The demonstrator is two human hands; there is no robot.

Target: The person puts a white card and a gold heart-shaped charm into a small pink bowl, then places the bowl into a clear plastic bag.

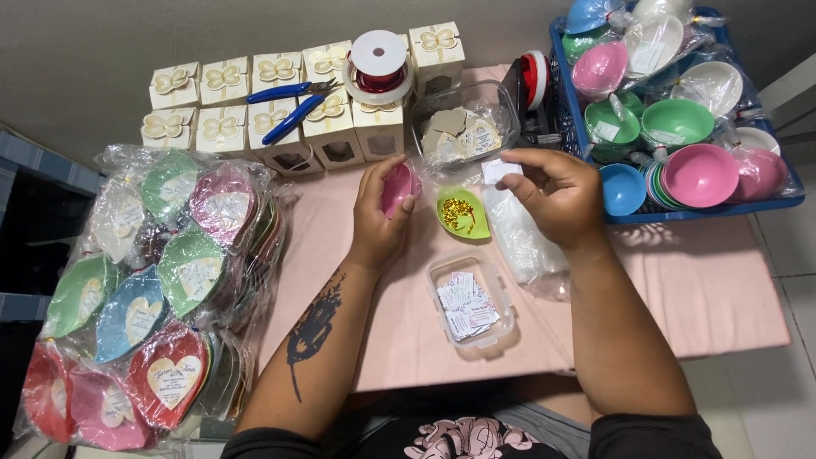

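My left hand (380,212) is curled around a small pink heart-shaped dish (398,187), fingers wrapped over its rim so it stands on edge just above the pink surface (705,297); my right hand (557,194) is pinched narrow, thumb and forefinger holding a little white paper slip (498,170) up near the clear bin; the two hands sit near each other but apart, with a green heart-shaped dish (463,214) lying on the surface between them, a heap of small gold pieces (458,214) inside it.

Below the green dish lies a clear rectangular container (472,304) with printed white slips in it; under my right wrist a clear plastic bag (523,234) lies flat on the surface; behind my hands stands a clear bin (466,126) holding pale heart-shaped cards.

Along the wall side stand rows of cream gift boxes (223,106) with gold butterfly tops; blue-handled pliers (293,102) rest across them, and a spool of red ribbon (379,64) sits on top of one box further right.

To my left a big pile of bagged heart-shaped dishes (161,289) in green, blue, pink and red spreads over the surface's edge; to my right a blue crate (680,212) holds more dishes in pink, green, blue and white, some wrapped in plastic.
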